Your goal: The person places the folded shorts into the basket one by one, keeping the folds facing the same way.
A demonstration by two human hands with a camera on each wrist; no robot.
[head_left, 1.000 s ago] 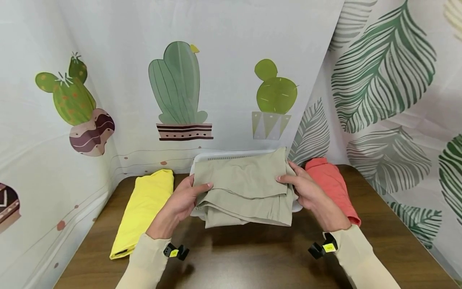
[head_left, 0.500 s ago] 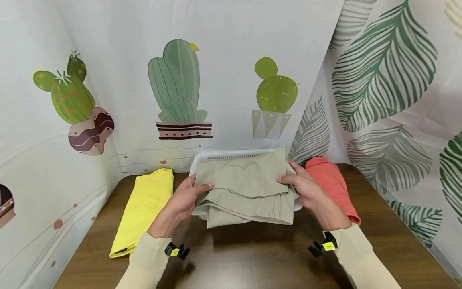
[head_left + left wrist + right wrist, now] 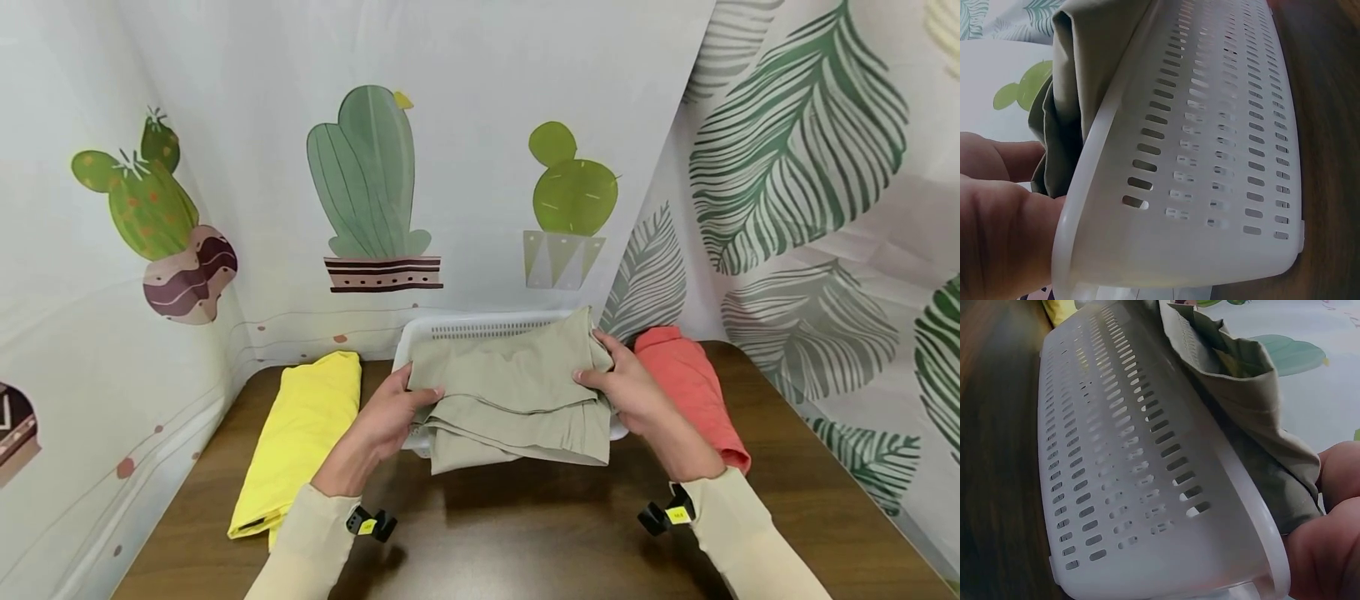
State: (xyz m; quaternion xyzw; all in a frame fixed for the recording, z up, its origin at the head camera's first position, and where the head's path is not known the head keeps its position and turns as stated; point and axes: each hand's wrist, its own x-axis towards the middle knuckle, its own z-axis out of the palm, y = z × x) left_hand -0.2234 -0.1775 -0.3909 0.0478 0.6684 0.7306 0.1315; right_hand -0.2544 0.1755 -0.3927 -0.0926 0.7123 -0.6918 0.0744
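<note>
A folded khaki garment [image 3: 517,375] lies over the white plastic basket [image 3: 480,324], and its front edge hangs past the basket's near rim. At its left end my left hand [image 3: 390,410] pinches the cloth, thumb on top. My right hand [image 3: 628,387] pinches the right end the same way. The left wrist view has the slotted basket wall [image 3: 1210,156] upright on the table, with the garment's folds [image 3: 1094,50] above the rim. From the right wrist, the cloth [image 3: 1241,394] sags over the rim near my fingers. The basket's inside is mostly hidden.
To the left on the brown wooden table [image 3: 495,542] lies a folded yellow garment [image 3: 303,433]. A folded red garment [image 3: 693,392] lies on the right, partly behind my right forearm. A curtain [image 3: 480,167] printed with cacti hangs right behind the basket.
The garment's back edge has come down a little toward me, so more of the basket's slotted back wall shows. Both hands keep their hold and have shifted only slightly.
</note>
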